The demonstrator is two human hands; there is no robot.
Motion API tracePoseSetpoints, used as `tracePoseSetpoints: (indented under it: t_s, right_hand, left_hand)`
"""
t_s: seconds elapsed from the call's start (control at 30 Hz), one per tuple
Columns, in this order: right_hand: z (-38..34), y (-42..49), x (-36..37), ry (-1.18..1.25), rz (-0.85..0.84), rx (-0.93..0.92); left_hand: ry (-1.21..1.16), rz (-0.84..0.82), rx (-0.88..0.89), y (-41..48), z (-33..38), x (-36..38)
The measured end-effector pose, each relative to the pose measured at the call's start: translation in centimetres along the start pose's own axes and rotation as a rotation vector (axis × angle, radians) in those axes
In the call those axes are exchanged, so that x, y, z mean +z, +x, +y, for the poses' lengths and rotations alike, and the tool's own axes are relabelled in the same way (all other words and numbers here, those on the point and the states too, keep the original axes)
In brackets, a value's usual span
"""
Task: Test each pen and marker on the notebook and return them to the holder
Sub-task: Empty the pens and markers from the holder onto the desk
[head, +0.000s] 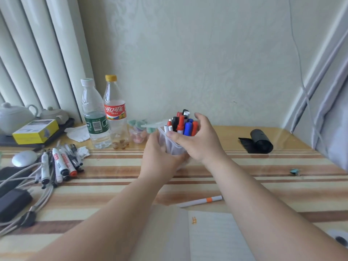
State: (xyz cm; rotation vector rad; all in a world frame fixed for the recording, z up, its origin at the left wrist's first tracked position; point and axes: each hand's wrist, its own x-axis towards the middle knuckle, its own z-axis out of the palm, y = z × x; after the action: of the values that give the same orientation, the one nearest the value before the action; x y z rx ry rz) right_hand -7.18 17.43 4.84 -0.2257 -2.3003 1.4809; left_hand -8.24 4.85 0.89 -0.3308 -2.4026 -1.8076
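A: Currently, the clear pen holder (174, 146) sits at the far middle of the counter (282, 166), tilted toward the person. Left grip (160, 155) cups its lower wall and right grip (197, 142) wraps over its rim; both are clamped on it.

B: Contents?

A: Red, blue and black markers (183, 126), caps up. An orange-banded pen (200, 201) lies loose just beyond the open notebook (216, 236).

B: Judgement: level the holder first, set it near the notebook, then draw one marker at a time. A tilt risks a spill.
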Motion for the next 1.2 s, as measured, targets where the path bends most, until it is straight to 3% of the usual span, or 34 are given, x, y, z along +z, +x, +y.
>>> tracePoseSetpoints:
  t_s: [0.17, 0.33, 0.6, 0.7, 0.93, 1.2]
  right_hand:
    - [-1.4, -1.0, -1.9, 0.094, -0.074, -0.058]
    - [0.5, -2.3, -2.3, 0.188, 0.017, -0.086]
    - [3.7, -5.8, -4.0, -0.123, -0.096, -0.312]
    - [4.5, -6.7, -3.9, -0.014, -0.167, -0.204]
    - [4.6, -7.1, -1.8, 0.227, 0.087, 0.18]
    - [5.1, -5.7, -3.5, 0.306, 0.101, 0.265]
  left_hand:
    - [0.133, 0.004, 0.153, -1.5, -0.1, -1.1]
    - [0.211, -0.018, 0.218, -3.2, 0.1, -2.5]
    - [0.433, -0.056, 0.337, -4.9, -0.3, -2.9]
    - [0.614, -0.073, 0.383, -4.5, 0.1, -3.1]
    - [0.896, -0.115, 0.56, -4.2, 2.2, -1.5]
    - [0.938, -0.107, 0.616, -3.7, 3.0, -0.6]
